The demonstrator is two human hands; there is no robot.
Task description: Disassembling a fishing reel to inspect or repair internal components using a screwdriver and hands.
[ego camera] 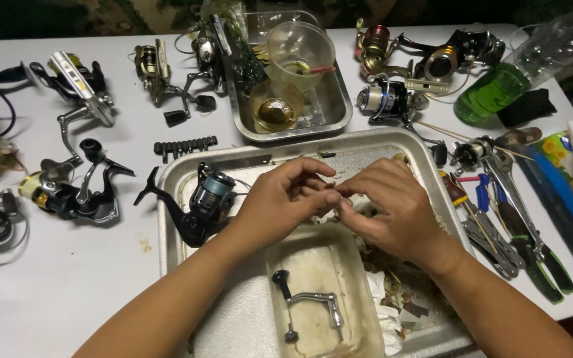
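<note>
Head camera looking down: nearest to the person sat a shallow, stained plastic tub (pixel 359 301) holding a detached reel handle (pixel 310 301) with a black knob, lying flat on the tub's floor. Beside it on the right lay crumpled white tissue (pixel 382 311) and dark scraps. All of this rested inside a large metal tray (pixel 170 199) on the white tabletop (pixel 67 265).

Above the tub the two hands met over the tray. The left hand (pixel 280 202) had its fingers curled, thumb and forefinger pressed together at the tips; the right hand (pixel 392 209) came in from the other side, its fingertips pinched against those of the left. Whatever small part they held between them was too tiny and too covered to make out. Just left of the left hand, inside the tray, lay a black spinning reel (pixel 200 199) with a bluish spool, its foot poking over the tray's rim.

To the right of the tray lay pliers (pixel 532 252), wrenches and screwdrivers. On the left of the tabletop stood several more reels (pixel 74 192), and a row of black driver bits (pixel 186 146).

Farther back, a smaller metal tray (pixel 336 109) held two clear plastic cups (pixel 300 53), one with brownish liquid. Beyond it on the right were more reels (pixel 392 99) and a plastic bottle (pixel 505 79) lying on its side with green liquid.
</note>
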